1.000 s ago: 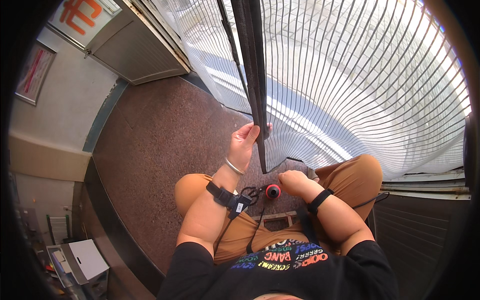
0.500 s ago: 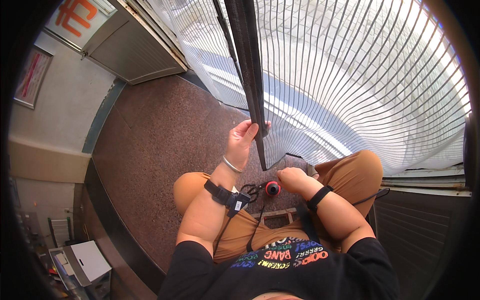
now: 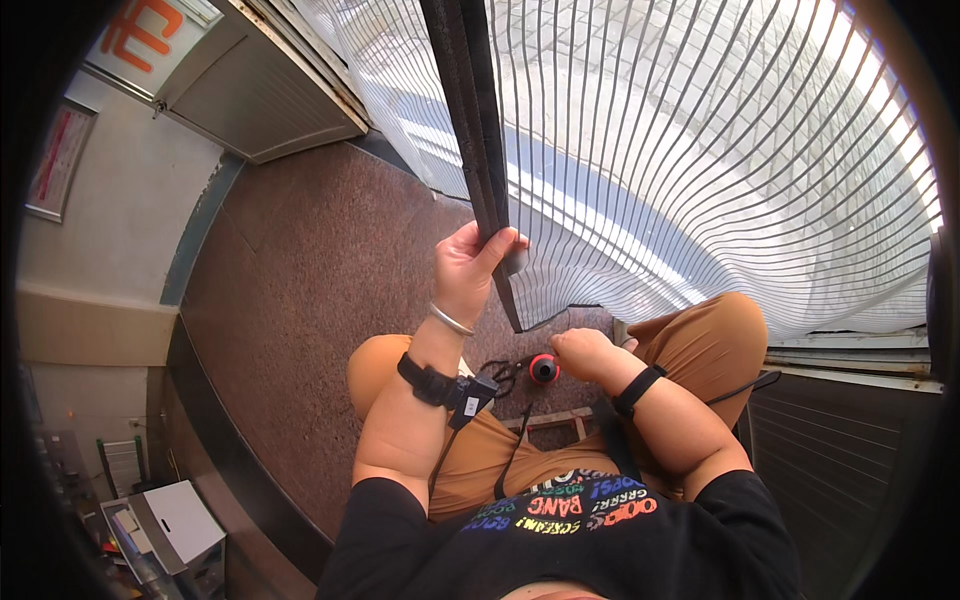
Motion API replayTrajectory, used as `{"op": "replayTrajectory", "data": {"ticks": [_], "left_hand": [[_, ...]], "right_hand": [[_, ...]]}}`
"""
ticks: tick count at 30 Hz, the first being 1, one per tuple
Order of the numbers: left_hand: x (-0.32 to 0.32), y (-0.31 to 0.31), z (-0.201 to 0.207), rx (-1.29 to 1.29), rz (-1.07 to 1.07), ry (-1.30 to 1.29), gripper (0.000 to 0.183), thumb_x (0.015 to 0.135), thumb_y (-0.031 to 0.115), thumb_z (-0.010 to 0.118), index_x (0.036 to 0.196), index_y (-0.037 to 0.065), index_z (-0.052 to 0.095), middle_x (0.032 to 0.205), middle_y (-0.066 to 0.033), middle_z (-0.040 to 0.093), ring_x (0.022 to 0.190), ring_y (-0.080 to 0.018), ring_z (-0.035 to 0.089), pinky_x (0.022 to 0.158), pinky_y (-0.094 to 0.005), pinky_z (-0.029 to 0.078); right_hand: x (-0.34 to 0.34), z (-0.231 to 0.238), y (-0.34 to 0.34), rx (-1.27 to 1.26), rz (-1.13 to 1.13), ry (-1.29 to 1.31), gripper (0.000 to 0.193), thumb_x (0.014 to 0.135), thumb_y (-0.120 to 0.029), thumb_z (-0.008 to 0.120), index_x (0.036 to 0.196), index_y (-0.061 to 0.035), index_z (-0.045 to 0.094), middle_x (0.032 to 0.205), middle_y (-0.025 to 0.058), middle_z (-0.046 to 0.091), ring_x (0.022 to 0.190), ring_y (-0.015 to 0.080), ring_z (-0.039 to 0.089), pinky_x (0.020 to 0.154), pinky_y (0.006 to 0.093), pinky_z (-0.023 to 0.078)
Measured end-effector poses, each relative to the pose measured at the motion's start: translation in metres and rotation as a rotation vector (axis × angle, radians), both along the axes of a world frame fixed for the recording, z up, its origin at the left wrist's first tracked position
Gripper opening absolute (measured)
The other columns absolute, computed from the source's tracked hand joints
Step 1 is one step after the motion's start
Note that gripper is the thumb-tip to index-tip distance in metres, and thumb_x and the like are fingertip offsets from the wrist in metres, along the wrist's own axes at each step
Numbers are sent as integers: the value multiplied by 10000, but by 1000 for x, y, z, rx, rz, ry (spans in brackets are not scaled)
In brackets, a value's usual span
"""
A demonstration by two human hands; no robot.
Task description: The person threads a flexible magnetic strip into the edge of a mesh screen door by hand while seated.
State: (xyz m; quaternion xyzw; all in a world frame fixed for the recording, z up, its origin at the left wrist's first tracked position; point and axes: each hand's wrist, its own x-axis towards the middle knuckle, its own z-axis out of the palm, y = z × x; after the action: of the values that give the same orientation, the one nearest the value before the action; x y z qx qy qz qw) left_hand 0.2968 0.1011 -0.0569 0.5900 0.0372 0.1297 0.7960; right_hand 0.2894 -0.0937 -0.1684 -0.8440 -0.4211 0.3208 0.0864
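Left fingers (image 3: 496, 246) pinch black strip (image 3: 468, 110); right hand (image 3: 585, 354): hold unclear.

Coloured words on a black T-shirt (image 3: 620, 555) and an orange sign (image 3: 141, 33) at upper left.
Short printed words, some set aslant, run across the chest in blue, green, orange and yellow. The sign is one large, tilted character on a pale panel (image 3: 190, 42). A small white label (image 3: 471, 406) marks the black device (image 3: 484, 387) strapped to the left forearm (image 3: 395, 445), its print too small to read; the framed poster (image 3: 60, 160) is too blurred.
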Motion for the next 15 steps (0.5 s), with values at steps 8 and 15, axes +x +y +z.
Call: {"op": "replayTrajectory", "data": {"ticks": [8, 15], "left_hand": [[1, 0, 0, -15, -1, -25, 143, 861, 120, 657, 902, -17, 644, 808, -64, 661, 740, -132, 633, 716, -255, 518], [0, -1, -2, -49, 0, -28, 147, 853, 102, 663, 933, -19, 642, 821, -64, 653, 757, -145, 637, 731, -268, 523]], "right_hand": [[0, 1, -1, 30, 6, -4, 153, 796, -149, 548, 832, -29, 636, 812, 170, 666, 791, 331, 655, 687, 418, 525], [1, -2, -1, 23, 12, 3, 145, 782, -152, 575, 800, -25, 643, 798, 176, 666, 789, 330, 658, 686, 410, 527]]}}
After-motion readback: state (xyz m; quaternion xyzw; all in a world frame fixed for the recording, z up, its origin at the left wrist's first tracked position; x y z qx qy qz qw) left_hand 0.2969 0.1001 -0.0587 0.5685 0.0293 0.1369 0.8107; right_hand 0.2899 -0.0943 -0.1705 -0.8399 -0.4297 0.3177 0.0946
